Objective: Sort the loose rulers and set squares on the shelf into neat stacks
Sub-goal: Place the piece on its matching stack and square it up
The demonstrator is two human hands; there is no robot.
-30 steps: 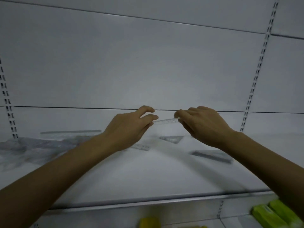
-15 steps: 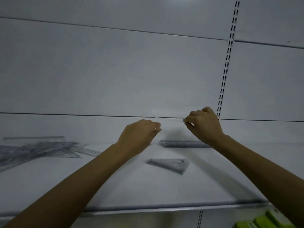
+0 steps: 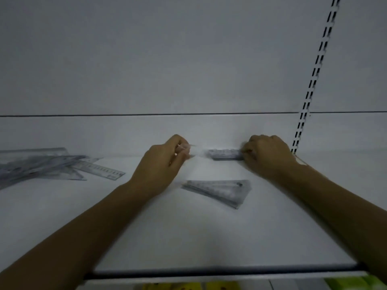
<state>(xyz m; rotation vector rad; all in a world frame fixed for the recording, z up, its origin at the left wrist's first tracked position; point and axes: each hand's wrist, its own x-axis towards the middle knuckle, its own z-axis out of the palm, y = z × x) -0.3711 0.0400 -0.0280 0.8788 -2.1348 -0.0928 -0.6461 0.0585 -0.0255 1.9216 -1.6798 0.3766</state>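
Note:
My left hand (image 3: 167, 162) and my right hand (image 3: 267, 154) each pinch one end of a clear ruler (image 3: 196, 151), which looks blurred between them. It lies low over a small stack of rulers (image 3: 226, 154) at the back of the white shelf (image 3: 188, 237), and my right hand touches the stack's right end. Just in front of the hands lies a stack of clear set squares (image 3: 219, 191). Far left, a loose pile of rulers and set squares (image 3: 39, 164) is spread out, with one ruler (image 3: 100, 169) sticking out to the right.
The shelf's back panel rises right behind the ruler stack. A slotted metal upright (image 3: 314, 80) runs down to the right of my right hand. Below the shelf's front edge show yellow packs (image 3: 178, 286) and green packs (image 3: 356, 283).
Both hands have moved right and down with the clear ruler, from mid-air to the ruler stack at the back. The view has shifted right, so the loose pile now sits far left.

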